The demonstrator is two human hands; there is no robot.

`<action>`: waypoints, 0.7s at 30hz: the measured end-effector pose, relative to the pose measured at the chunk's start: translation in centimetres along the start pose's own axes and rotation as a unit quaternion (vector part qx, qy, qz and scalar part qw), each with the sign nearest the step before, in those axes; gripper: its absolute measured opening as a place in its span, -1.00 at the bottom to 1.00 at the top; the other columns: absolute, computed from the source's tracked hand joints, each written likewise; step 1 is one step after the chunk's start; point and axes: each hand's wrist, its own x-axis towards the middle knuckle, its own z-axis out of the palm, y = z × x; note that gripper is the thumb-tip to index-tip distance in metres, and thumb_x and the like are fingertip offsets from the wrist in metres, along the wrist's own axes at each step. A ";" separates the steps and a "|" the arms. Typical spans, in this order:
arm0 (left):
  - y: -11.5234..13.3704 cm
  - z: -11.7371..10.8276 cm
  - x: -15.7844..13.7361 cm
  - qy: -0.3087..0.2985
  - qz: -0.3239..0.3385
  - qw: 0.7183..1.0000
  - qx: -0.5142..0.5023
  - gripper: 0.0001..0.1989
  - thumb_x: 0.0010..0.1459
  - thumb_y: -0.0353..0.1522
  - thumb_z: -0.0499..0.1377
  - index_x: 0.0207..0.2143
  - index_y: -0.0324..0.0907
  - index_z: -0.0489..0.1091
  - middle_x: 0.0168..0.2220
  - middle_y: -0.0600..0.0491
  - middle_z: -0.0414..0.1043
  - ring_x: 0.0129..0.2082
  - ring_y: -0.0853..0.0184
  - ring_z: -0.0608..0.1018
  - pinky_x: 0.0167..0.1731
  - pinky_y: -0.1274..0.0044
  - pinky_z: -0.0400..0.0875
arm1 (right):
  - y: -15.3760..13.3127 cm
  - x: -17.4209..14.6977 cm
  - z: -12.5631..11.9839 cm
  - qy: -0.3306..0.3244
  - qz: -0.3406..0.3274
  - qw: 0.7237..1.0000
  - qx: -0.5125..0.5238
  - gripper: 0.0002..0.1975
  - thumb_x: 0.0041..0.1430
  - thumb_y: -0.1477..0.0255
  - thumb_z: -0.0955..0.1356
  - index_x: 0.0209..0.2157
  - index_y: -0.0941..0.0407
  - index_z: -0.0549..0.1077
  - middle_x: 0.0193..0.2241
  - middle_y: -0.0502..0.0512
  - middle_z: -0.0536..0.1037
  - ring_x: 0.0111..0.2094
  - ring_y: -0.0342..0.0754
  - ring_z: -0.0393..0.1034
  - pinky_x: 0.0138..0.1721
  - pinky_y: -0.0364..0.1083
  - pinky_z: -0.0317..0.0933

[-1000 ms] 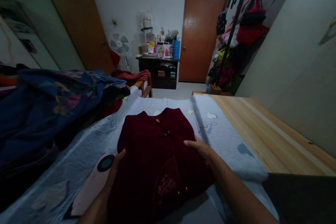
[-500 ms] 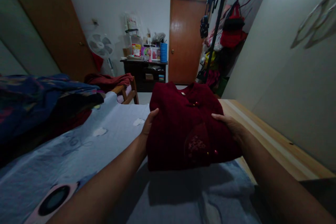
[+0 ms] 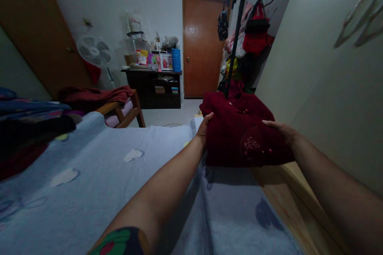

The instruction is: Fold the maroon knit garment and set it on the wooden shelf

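A folded dark red cardigan with small shiny buttons and a pale flower patch is held up above the right part of the bed. My left hand grips its left side, thumb on top and fingers hidden beneath. On the opposite side my right hand holds the edge the same way, its other fingers out of sight under the cloth. Below the garment lies the light blue bedsheet with white and dark patches.
Piled clothes lie on the bed's left. A wooden chair with a reddish cloth stands beyond, near a white fan and a dark cabinet. Along the right runs a wooden ledge beside a pale cupboard. Bags hang behind.
Both hands have carried the folded cardigan to the right and slightly upward, toward the wooden ledge. My view has turned, and the pink round device at lower left is out of sight.
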 end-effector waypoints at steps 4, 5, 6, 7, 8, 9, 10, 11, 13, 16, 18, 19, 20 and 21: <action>-0.9 -0.2 4.2 -0.039 0.000 0.999 -0.014 -0.53 0.07 -0.26 0.17 0.02 -0.27 0.38 -0.03 -0.07 0.51 0.01 0.14 0.51 0.19 0.26 0.17 | -0.9 1.5 -1.8 0.017 0.034 0.998 0.048 -0.71 0.23 0.37 0.24 -0.14 0.25 0.46 -0.37 0.32 0.61 -0.38 0.04 0.54 -0.22 0.10 0.34; -1.1 -0.3 5.2 -0.045 0.000 0.999 -0.015 -0.52 0.04 -0.26 0.18 0.01 -0.27 0.39 -0.05 -0.06 0.53 0.00 0.14 0.52 0.19 0.26 0.19 | -1.2 2.0 -2.2 0.028 0.020 0.998 0.050 -0.72 0.20 0.38 0.27 -0.13 0.22 0.46 -0.36 0.30 0.61 -0.37 0.06 0.54 -0.22 0.10 0.36; -1.2 -0.4 6.2 -0.048 0.000 0.999 -0.013 -0.52 0.03 -0.25 0.19 0.00 -0.26 0.40 -0.07 -0.06 0.54 -0.02 0.14 0.53 0.17 0.27 0.21 | -1.4 2.6 -2.6 0.043 -0.003 0.998 0.047 -0.72 0.16 0.39 0.31 -0.11 0.19 0.46 -0.36 0.28 0.62 -0.37 0.07 0.54 -0.23 0.10 0.38; -1.3 -0.7 7.0 -0.046 -0.002 0.999 -0.010 -0.53 0.02 -0.25 0.19 -0.01 -0.26 0.40 -0.09 -0.05 0.55 -0.04 0.14 0.54 0.16 0.27 0.23 | -1.5 3.4 -3.0 0.059 -0.030 0.997 0.041 -0.71 0.13 0.41 0.34 -0.09 0.15 0.46 -0.35 0.24 0.62 -0.37 0.08 0.54 -0.24 0.09 0.40; -1.4 -1.0 7.8 -0.039 -0.006 0.999 -0.004 -0.53 0.03 -0.24 0.18 -0.01 -0.25 0.41 -0.12 -0.04 0.56 -0.06 0.14 0.55 0.14 0.28 0.26 | -1.4 4.3 -3.3 0.076 -0.059 0.995 0.032 -0.68 0.09 0.42 0.37 -0.07 0.11 0.45 -0.35 0.20 0.62 -0.36 0.08 0.53 -0.25 0.09 0.41; -1.6 -1.6 8.6 -0.025 -0.010 1.000 0.004 -0.54 0.03 -0.24 0.17 -0.02 -0.25 0.41 -0.14 -0.04 0.57 -0.08 0.15 0.56 0.12 0.27 0.29 | -1.3 5.3 -3.6 0.096 -0.087 0.991 0.019 -0.65 0.06 0.43 0.39 -0.06 0.08 0.44 -0.34 0.16 0.62 -0.36 0.08 0.53 -0.24 0.08 0.41; -1.7 -2.2 9.2 -0.004 -0.015 1.000 0.015 -0.55 0.04 -0.23 0.16 -0.02 -0.25 0.42 -0.16 -0.04 0.57 -0.10 0.15 0.57 0.10 0.27 0.31 | -1.0 6.4 -3.9 0.114 -0.112 0.987 0.003 -0.61 0.02 0.43 0.42 -0.05 0.06 0.44 -0.33 0.13 0.63 -0.36 0.07 0.53 -0.24 0.07 0.41; -1.9 -2.9 9.6 0.024 -0.023 0.999 0.031 -0.55 0.05 -0.23 0.14 -0.03 -0.25 0.42 -0.18 -0.04 0.58 -0.12 0.15 0.58 0.07 0.27 0.34 | -0.5 7.5 -4.1 0.134 -0.131 0.982 -0.014 -0.58 -0.02 0.44 0.44 -0.05 0.06 0.44 -0.32 0.09 0.62 -0.36 0.05 0.52 -0.23 0.06 0.41; -2.4 -4.3 10.1 0.085 -0.045 0.993 0.067 -0.56 0.06 -0.23 0.12 -0.04 -0.26 0.42 -0.21 -0.05 0.59 -0.17 0.16 0.59 0.02 0.26 0.38 | 0.7 9.3 -4.3 0.165 -0.147 0.974 -0.053 -0.54 -0.08 0.46 0.46 -0.07 0.09 0.44 -0.32 0.07 0.62 -0.36 0.03 0.51 -0.22 0.02 0.40; -2.8 -5.6 9.7 0.138 -0.076 0.982 0.105 -0.56 0.02 -0.21 0.17 -0.07 -0.25 0.42 -0.23 -0.06 0.58 -0.22 0.15 0.61 -0.05 0.27 0.44 | 2.9 10.5 -4.4 0.175 -0.134 0.970 -0.104 -0.56 -0.07 0.42 0.46 -0.08 0.12 0.45 -0.31 0.08 0.62 -0.33 0.01 0.51 -0.18 -0.01 0.38; -2.8 -5.7 8.6 0.146 -0.104 0.973 0.144 -0.55 -0.02 -0.18 0.22 -0.10 -0.24 0.43 -0.24 -0.07 0.58 -0.24 0.16 0.61 -0.09 0.29 0.46 | 4.0 10.2 -4.9 0.144 -0.097 0.977 -0.124 -0.58 -0.01 0.34 0.43 -0.06 0.10 0.46 -0.29 0.11 0.62 -0.31 0.03 0.51 -0.18 -0.01 0.37; -2.7 -5.6 8.0 0.153 -0.119 0.965 0.175 -0.56 -0.04 -0.18 0.24 -0.13 -0.23 0.44 -0.25 -0.07 0.58 -0.25 0.17 0.60 -0.11 0.31 0.47 | 4.4 9.7 -5.5 0.126 -0.067 0.980 -0.138 -0.59 0.03 0.27 0.40 -0.07 0.10 0.46 -0.28 0.14 0.62 -0.30 0.06 0.52 -0.20 0.02 0.38; -2.7 -5.4 7.3 0.163 -0.133 0.955 0.212 -0.57 -0.06 -0.18 0.27 -0.15 -0.21 0.44 -0.25 -0.06 0.58 -0.25 0.18 0.60 -0.13 0.34 0.48 | 4.8 9.2 -6.1 0.114 -0.033 0.981 -0.155 -0.59 0.07 0.19 0.37 -0.08 0.10 0.48 -0.29 0.18 0.62 -0.31 0.09 0.52 -0.23 0.05 0.38; -2.6 -5.2 6.7 0.173 -0.145 0.942 0.249 -0.58 -0.08 -0.20 0.30 -0.16 -0.20 0.44 -0.26 -0.05 0.57 -0.26 0.19 0.60 -0.14 0.35 0.48 | 5.1 8.6 -6.8 0.119 -0.002 0.974 -0.190 -0.56 0.08 0.11 0.34 -0.11 0.11 0.50 -0.32 0.24 0.62 -0.34 0.13 0.52 -0.28 0.08 0.39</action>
